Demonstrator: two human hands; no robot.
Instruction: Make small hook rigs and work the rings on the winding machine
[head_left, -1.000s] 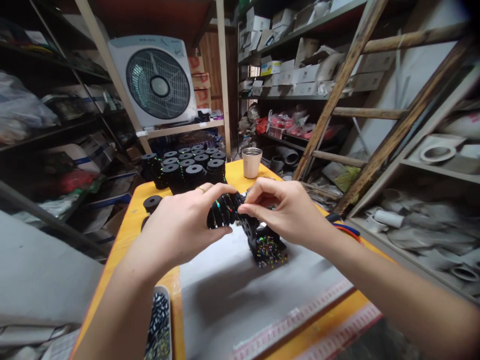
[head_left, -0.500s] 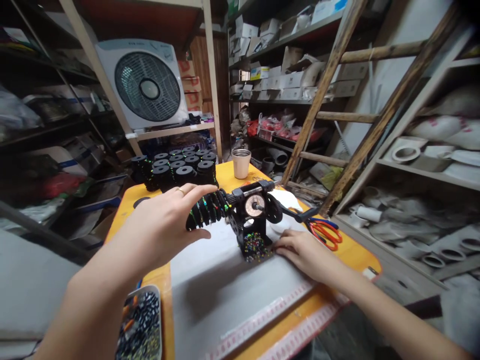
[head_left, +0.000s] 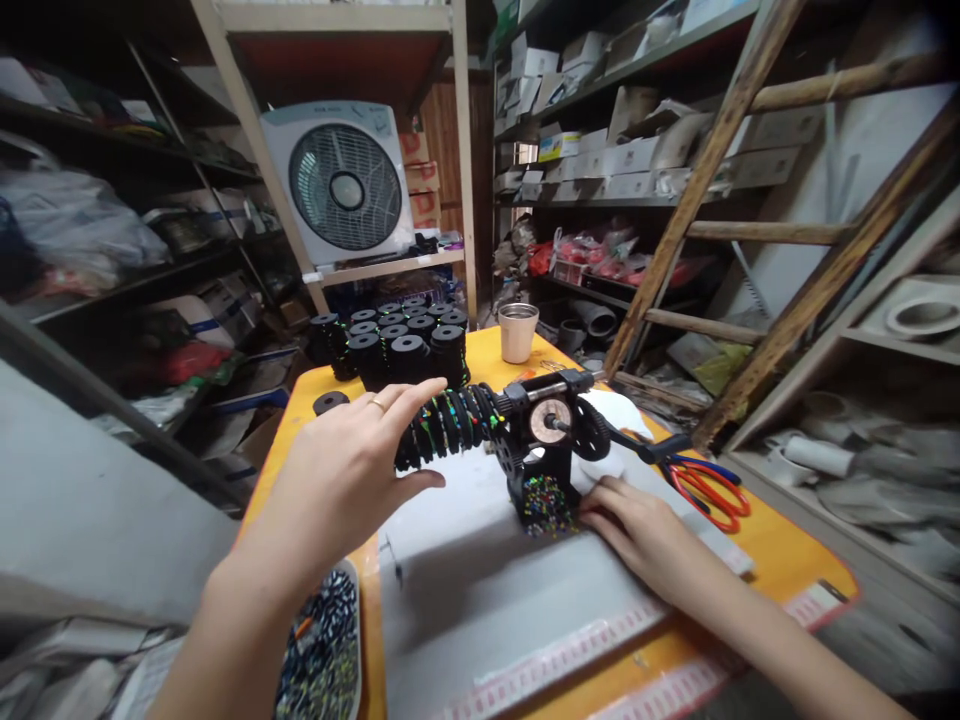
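A black hand-cranked winding machine [head_left: 551, 420] stands on a white board [head_left: 480, 600]. From its left side sticks out a black ribbed spool [head_left: 450, 420] wound with strands of small coloured beads. My left hand [head_left: 352, 450], a ring on one finger, is wrapped round the spool's outer end, thumb below and fingers above. Loose coloured beads [head_left: 547, 503] are heaped at the machine's foot. Beside them, my right hand [head_left: 630, 520] rests low on the board with fingers bent together at the base. What its fingertips grip, if anything, is hidden.
Several black spools [head_left: 405, 345] stand at the table's back left, with a cup [head_left: 517, 333] to their right. Orange-handled scissors [head_left: 712, 490] lie right of the crank handle [head_left: 660, 447]. A tray of dark pieces [head_left: 319, 640] sits front left. A fan [head_left: 341, 185] and a ladder [head_left: 720, 190] stand behind.
The view has turned to the left, so the table and shelves appear further right. Both hands keep the same places at the spool and the machine's base.
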